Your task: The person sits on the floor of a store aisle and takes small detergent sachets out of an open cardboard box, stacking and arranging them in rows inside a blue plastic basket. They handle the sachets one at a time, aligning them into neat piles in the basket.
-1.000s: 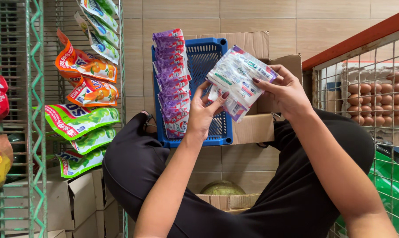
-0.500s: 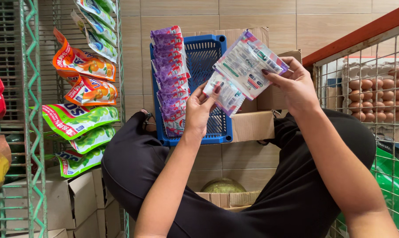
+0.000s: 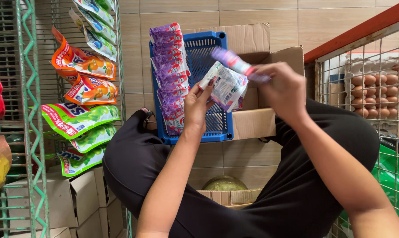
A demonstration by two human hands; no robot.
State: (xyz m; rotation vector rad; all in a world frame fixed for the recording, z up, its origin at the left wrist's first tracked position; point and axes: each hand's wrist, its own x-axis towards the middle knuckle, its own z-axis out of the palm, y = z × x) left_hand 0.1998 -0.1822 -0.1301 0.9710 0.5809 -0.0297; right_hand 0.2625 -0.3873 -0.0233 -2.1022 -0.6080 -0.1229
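My left hand [image 3: 198, 103] pinches the lower edge of a strip of small white sachets [image 3: 228, 86]. The strip's upper end is gripped by my right hand [image 3: 284, 87], where a blurred purple-and-red sachet [image 3: 234, 64] sticks out. Both hands are raised in front of a blue plastic basket [image 3: 210, 53] that leans on my lap. A column of purple sachets [image 3: 169, 72] fills the basket's left side. My legs in black trousers [image 3: 133, 163] are crossed below.
Behind the basket stands an open cardboard box [image 3: 256, 119]. Strips of orange and green sachets [image 3: 82, 94] hang on a green wire rack [image 3: 25, 110] at left. Egg trays [image 3: 375, 90] sit behind a wire mesh at right. Small white boxes [image 3: 71, 200] are stacked lower left.
My right hand has turned and folded the top of the sachet strip over to the left. My left hand stays on the strip's lower edge.
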